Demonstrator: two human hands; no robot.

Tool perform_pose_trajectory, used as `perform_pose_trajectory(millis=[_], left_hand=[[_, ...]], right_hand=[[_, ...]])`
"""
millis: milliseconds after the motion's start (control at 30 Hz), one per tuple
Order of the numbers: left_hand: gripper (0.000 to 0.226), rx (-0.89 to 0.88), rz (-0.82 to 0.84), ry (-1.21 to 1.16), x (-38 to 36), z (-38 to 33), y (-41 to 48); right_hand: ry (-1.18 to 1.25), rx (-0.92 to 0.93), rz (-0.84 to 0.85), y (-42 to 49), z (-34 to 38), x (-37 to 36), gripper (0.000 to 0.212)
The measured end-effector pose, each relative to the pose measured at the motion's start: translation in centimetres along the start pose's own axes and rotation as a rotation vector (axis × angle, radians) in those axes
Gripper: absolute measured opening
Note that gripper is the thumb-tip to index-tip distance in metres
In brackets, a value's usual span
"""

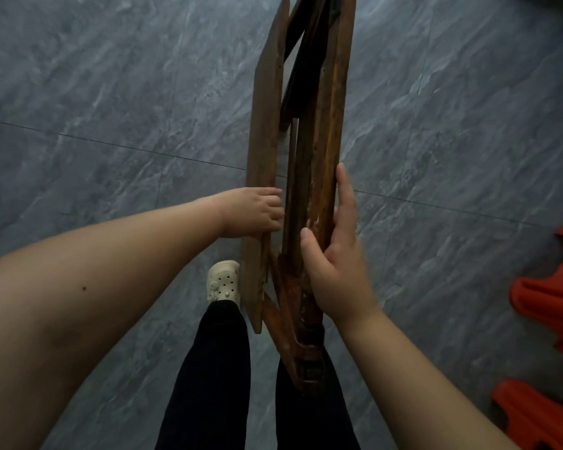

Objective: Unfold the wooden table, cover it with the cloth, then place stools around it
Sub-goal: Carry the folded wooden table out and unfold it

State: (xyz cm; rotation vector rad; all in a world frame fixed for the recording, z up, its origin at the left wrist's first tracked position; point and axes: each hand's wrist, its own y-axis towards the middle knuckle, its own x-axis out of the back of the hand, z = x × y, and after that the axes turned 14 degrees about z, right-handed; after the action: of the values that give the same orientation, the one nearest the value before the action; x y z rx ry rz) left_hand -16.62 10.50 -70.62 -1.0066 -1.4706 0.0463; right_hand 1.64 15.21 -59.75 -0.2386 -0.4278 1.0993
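Fingers (275,207) of the left hand (252,212) are curled over the edge of the left leaf (265,125) of the wooden table (301,157), which is gripped. The right leaf (333,92) is clasped by the right hand (335,274), with the fingers laid along its outer face and the thumb (307,248) pressed on the inner side. The table is held folded and on edge, stretched from 6 to 12 o'clock above the grey tiled floor (111,125). A white clog (223,280) is seen at 7 o'clock of the left hand. Two orange stools (546,297) are seen at 4 o'clock, well apart from the table.
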Motion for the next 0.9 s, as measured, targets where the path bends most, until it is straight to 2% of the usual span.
perform_pose_trajectory(millis=[67,200,300,433,533,667,733,833,900], left_hand=[[0.035,0.016,0.104,0.022,0.7,0.3,-1.0],[0.032,0.011,0.188,0.059,1.7,0.9,-4.0],[0.032,-0.015,0.339,0.068,2.5,1.6,-6.6],[0.045,-0.045,0.548,0.043,4.2,2.6,-10.7],[0.055,-0.047,0.589,0.039,5.0,2.6,-14.1],[0.064,-0.031,0.496,0.032,5.2,2.1,-17.3],[0.066,0.001,0.384,0.024,5.1,1.8,-18.4],[0.073,0.033,-0.01,-0.003,4.9,1.5,-19.4],[0.07,0.052,-0.183,-0.006,4.8,1.3,-19.5]], right_hand=[[0.01,0.0,-0.006,-0.1,0.1,0.1,0.077],[-0.016,0.01,-0.011,-0.1,0.6,-0.2,0.077],[-0.075,-0.003,-0.003,0.0,1.0,-0.7,0.076],[-0.092,-0.037,0.021,0.5,1.9,-1.7,0.077],[-0.104,-0.044,0.028,0.9,2.6,-2.8,0.078],[-0.117,-0.064,0.008,1.3,3.1,-4.1,0.079],[-0.12,-0.068,0.004,1.4,3.2,-4.6,0.079],[-0.11,-0.081,0.007,1.4,3.1,-4.6,0.077],[-0.116,-0.083,-0.007,1.4,3.0,-4.5,0.076]])
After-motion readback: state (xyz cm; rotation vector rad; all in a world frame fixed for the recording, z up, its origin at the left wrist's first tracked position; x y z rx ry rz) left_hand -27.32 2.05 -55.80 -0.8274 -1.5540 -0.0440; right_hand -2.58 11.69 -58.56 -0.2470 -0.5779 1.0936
